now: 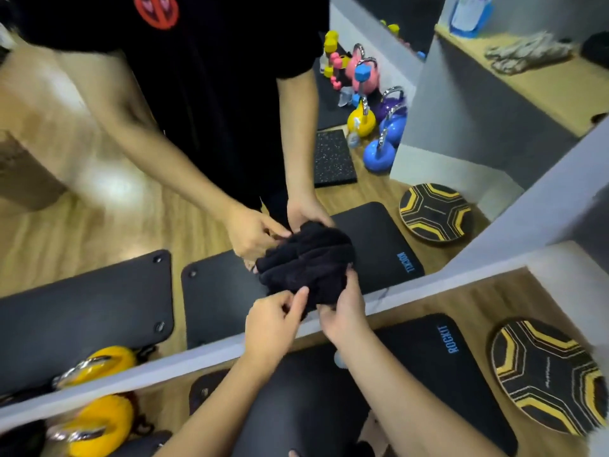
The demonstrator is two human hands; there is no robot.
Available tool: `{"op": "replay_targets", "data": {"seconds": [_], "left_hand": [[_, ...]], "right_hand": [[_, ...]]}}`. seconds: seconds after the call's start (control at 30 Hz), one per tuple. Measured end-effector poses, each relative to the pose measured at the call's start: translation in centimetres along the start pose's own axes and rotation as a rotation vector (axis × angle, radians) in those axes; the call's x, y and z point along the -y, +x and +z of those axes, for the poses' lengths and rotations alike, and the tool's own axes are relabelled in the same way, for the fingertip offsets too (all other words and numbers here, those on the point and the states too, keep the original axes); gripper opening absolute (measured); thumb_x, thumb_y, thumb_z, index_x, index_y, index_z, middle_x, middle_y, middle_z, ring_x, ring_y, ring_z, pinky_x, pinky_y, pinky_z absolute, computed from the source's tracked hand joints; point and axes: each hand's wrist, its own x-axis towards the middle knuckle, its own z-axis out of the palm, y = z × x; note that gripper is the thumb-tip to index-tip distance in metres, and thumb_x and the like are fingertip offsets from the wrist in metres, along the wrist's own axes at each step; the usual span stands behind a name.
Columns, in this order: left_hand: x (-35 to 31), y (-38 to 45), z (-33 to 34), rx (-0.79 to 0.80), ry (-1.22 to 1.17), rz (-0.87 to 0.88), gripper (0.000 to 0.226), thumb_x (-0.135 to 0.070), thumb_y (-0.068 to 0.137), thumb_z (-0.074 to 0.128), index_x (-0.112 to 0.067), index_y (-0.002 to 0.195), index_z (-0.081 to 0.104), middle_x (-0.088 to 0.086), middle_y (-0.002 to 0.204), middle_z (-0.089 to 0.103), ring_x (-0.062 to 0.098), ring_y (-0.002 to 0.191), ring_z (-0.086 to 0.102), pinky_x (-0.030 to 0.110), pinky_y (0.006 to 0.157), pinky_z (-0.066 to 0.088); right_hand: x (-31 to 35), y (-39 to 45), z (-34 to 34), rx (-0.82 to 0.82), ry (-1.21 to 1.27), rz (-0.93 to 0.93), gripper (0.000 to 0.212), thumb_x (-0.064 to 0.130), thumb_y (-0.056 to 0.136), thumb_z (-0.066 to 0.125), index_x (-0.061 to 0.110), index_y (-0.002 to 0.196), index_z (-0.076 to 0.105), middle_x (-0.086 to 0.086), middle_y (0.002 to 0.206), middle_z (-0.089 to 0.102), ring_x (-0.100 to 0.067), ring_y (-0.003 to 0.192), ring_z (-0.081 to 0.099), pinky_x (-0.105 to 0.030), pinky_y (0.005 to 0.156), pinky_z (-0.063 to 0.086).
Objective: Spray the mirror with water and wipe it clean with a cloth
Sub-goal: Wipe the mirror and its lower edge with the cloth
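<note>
- The black cloth (304, 268) is bunched into a thick wad just above the fingers of both hands, and it is lying close against the mirror (99, 166), though I cannot tell whether it is pressing on the glass or floating just off it
- The left hand (273, 319) is pinching the lower left edge of the wad, thumb and forefinger curled onto a fold
- The right hand (346, 308) is gripping the lower right side, its fingers curling up behind the fabric so that only the thumb side is showing
- By its look the cloth is soft, light and limp: the deep folds are suggesting a fluffy pile that is going to flop and unroll if it is held by one corner only
- It is probably going to handle best folded into a flat pad, with the palm spread behind the middle and the fingers wrapping the edges, so that the loose ends are not trailing
- Nothing about it is appearing fragile or slippery; a firm squeeze is unlikely to harm it
- The glass itself is looking rigid and smooth, so I judge that even pressure is mattering more than force
- No spray bottle is clearly showing near the fingers; a pale blurred shape beneath the right wrist is too unclear to name
</note>
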Motion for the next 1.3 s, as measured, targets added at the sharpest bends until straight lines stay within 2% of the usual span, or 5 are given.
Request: {"op": "replay_targets", "data": {"seconds": [0.3, 0.87, 1.03, 1.2, 1.3], "left_hand": [[0.1, 0.4, 4.2, 0.216, -0.944, -0.800, 0.068, -0.074, 0.088, 0.057, -0.018, 0.125, 0.065, 0.003, 0.115, 0.076, 0.022, 0.108, 0.072, 0.049, 0.093, 0.060], [15.0, 1.5, 22.1, 0.010, -1.010, -0.670, 0.034, -0.054, 0.098, 0.059, -0.026, 0.113, 0.068, -0.001, 0.103, 0.079, 0.020, 0.102, 0.074, 0.046, 0.096, 0.058], [19.3, 1.1, 24.6, -0.254, -1.033, -0.372, 0.031, -0.036, 0.093, 0.068, -0.012, 0.078, 0.056, 0.002, 0.063, 0.059, 0.019, 0.063, 0.056, 0.031, 0.061, 0.049], [24.1, 2.2, 26.1, -0.715, -0.401, 0.631, 0.017, -0.007, 0.095, 0.056, -0.013, 0.105, 0.068, 0.007, 0.109, 0.062, 0.023, 0.107, 0.062, 0.035, 0.091, 0.051], [27.2, 3.9, 27.8, -0.707, -0.258, 0.759, 0.025, -0.009, 0.104, 0.050, -0.002, 0.121, 0.068, 0.013, 0.123, 0.054, 0.032, 0.118, 0.058, 0.044, 0.098, 0.051]], "right_hand": [[-3.6, 0.7, -0.4, -0.102, -0.357, -0.395, 0.068, 0.065, 0.081, 0.065, 0.028, 0.129, 0.033, -0.001, 0.134, 0.052, -0.018, 0.118, 0.056, -0.039, 0.100, 0.051], [-11.8, 19.1, -12.9, 0.004, -0.563, -0.997, 0.070, 0.045, 0.082, 0.077, 0.028, 0.131, 0.030, 0.000, 0.136, 0.048, -0.013, 0.122, 0.056, -0.028, 0.093, 0.057], [-13.5, 24.7, -15.0, 0.029, -0.726, -1.502, 0.067, 0.030, 0.083, 0.078, 0.005, 0.132, 0.040, -0.019, 0.130, 0.044, -0.033, 0.119, 0.055, -0.047, 0.089, 0.057], [-15.9, 28.2, -15.5, -0.025, -0.818, -1.783, 0.070, 0.042, 0.083, 0.073, 0.006, 0.135, 0.043, -0.010, 0.134, 0.034, -0.025, 0.129, 0.035, -0.048, 0.105, 0.043], [-16.7, 30.5, -15.3, -0.068, -0.791, -1.953, 0.064, 0.049, 0.088, 0.066, 0.010, 0.134, 0.045, -0.010, 0.133, 0.035, -0.027, 0.128, 0.035, -0.056, 0.104, 0.040]]}}
